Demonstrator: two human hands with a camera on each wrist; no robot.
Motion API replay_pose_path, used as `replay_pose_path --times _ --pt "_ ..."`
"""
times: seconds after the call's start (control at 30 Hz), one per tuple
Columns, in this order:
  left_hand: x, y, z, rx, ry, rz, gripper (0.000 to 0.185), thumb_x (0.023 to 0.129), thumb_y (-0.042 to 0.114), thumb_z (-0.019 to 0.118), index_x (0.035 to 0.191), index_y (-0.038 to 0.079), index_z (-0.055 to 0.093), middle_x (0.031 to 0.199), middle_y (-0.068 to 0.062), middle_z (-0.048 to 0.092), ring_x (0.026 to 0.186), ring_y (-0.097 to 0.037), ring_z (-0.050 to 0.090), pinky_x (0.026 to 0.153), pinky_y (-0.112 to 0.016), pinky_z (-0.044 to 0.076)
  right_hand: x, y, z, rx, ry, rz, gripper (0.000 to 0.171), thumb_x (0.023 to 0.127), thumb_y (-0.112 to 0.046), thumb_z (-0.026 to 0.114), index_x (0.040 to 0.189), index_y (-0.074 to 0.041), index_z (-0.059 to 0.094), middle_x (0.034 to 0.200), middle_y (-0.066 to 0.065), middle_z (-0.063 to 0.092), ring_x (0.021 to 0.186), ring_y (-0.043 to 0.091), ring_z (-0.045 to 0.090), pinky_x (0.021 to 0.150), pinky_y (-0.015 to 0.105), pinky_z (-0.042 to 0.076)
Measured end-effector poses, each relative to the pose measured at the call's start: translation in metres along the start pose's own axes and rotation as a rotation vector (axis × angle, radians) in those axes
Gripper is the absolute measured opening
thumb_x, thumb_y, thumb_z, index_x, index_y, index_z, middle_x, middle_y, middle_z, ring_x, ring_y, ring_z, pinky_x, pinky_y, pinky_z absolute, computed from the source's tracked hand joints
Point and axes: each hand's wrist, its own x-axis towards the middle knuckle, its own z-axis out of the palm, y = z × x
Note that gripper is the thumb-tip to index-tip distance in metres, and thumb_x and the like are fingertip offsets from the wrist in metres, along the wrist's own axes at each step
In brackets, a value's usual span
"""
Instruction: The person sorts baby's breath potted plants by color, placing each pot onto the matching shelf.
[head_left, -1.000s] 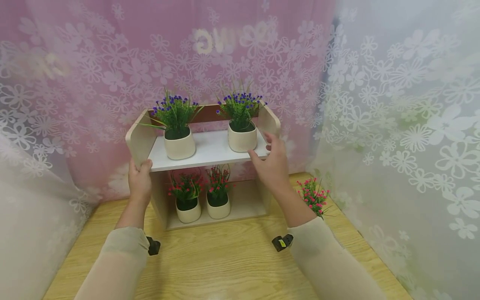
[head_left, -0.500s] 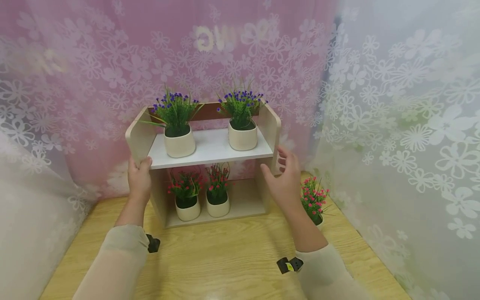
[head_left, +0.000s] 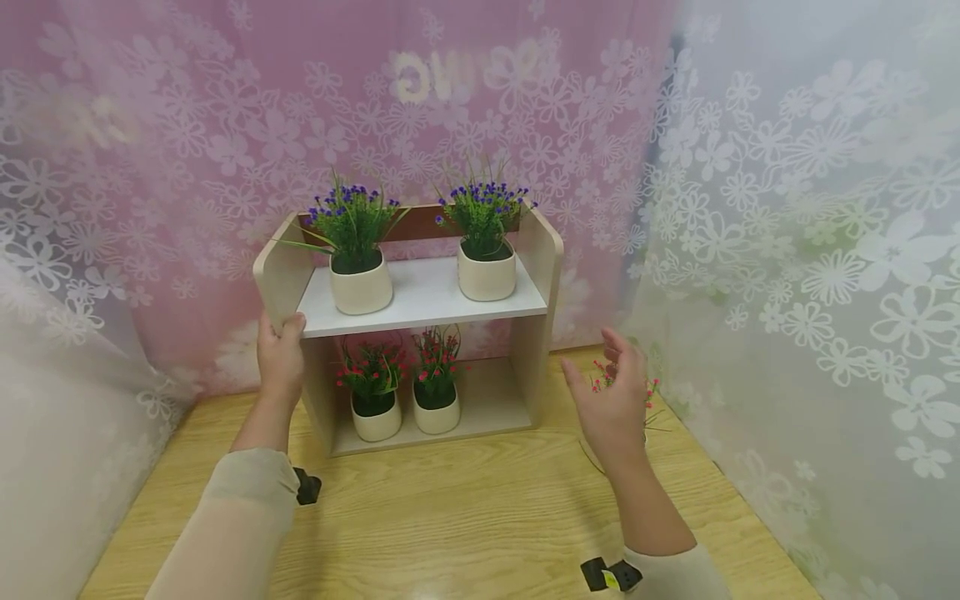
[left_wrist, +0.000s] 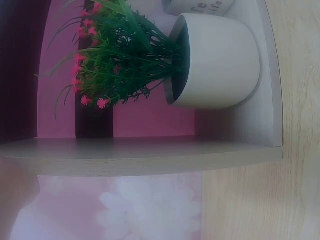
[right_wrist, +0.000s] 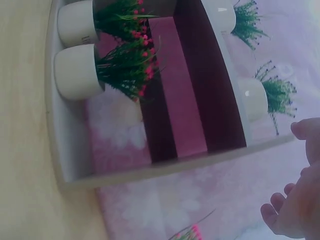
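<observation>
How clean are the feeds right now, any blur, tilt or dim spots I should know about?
Head view: evenly lit and sharp on the two-tier wooden shelf, curtains bowed at the edges by the wide lens. Left wrist view: turned sideways, dim, the red-flowered plant in a white pot slightly soft. Right wrist view: also sideways, hazy, the right hand blurred at the edge.

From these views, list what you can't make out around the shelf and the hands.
- Pink plant, head view: the right hand covers its pot and most of its flowers.
- Left hand, head view: its fingers go behind the shelf side panel.
- Pot lettering, left wrist view: cut off by the top edge.
- Right wrist view: only the right hand's fingertips show, at the frame's corner.
</observation>
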Motion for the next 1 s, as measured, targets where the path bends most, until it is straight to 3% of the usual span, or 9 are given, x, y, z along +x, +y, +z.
replay_pose_path --times 0.17,0.4,0.67,0.77,0.93,1.0 --pt "0.001 -0.001 -0.001 0.003 -0.006 0.002 0.048 0.11 0.023 0.052 0.157 0.017 0.044 0.127 0.015 0.053 0.129 -0.008 0.045 0.124 -0.035 0.032 -0.008 0.012 -0.011 -0.003 -0.003 0.061 0.077 0.099 -0.031 0.081 0.163 -0.017 0.04 0.156 0.014 0.044 0.145 0.033 0.044 0.123 0.055 0.041" --pt "0.0 0.0 -0.002 0.009 -0.018 -0.006 0.048 0.11 0.026 0.051 0.157 0.022 0.044 0.13 0.015 0.053 0.132 -0.008 0.045 0.125 -0.036 0.032 -0.016 0.035 -0.026 -0.035 0.07 0.103 0.092 0.099 -0.032 0.082 0.169 -0.015 0.026 0.161 0.018 0.034 0.144 0.04 0.041 0.12 0.059 0.042" --pt "0.002 0.001 -0.001 0.014 -0.013 -0.009 0.05 0.11 0.025 0.052 0.159 0.017 0.043 0.128 0.015 0.054 0.128 -0.007 0.046 0.124 -0.034 0.033 -0.023 0.055 -0.043 -0.099 0.182 0.15 0.092 0.098 -0.032 0.082 0.171 -0.016 0.026 0.159 0.013 0.033 0.137 0.03 0.042 0.107 0.041 0.042" --pt "0.002 0.0 -0.001 0.013 -0.014 -0.005 0.046 0.11 0.025 0.051 0.156 0.019 0.045 0.126 0.015 0.054 0.128 -0.007 0.046 0.123 -0.034 0.033 -0.024 0.061 -0.048 -0.102 0.227 0.178 0.092 0.097 -0.032 0.083 0.17 -0.018 0.028 0.159 0.009 0.033 0.14 0.027 0.038 0.104 0.039 0.04" --pt "0.002 -0.001 -0.002 0.008 -0.018 0.006 0.046 0.11 0.025 0.051 0.155 0.02 0.045 0.126 0.015 0.054 0.129 -0.007 0.045 0.124 -0.035 0.032 -0.025 0.073 -0.056 -0.082 0.239 0.268 0.098 0.097 -0.036 0.082 0.173 -0.022 0.022 0.161 0.006 0.025 0.151 0.028 0.031 0.112 0.051 0.041" --pt "0.002 -0.001 -0.001 0.007 -0.019 0.006 0.046 0.11 0.024 0.051 0.155 0.02 0.045 0.125 0.015 0.053 0.129 -0.008 0.045 0.124 -0.035 0.032 -0.025 0.079 -0.059 -0.073 0.236 0.303 0.103 0.095 -0.038 0.084 0.174 -0.022 0.018 0.162 0.008 0.021 0.157 0.032 0.028 0.121 0.056 0.039"
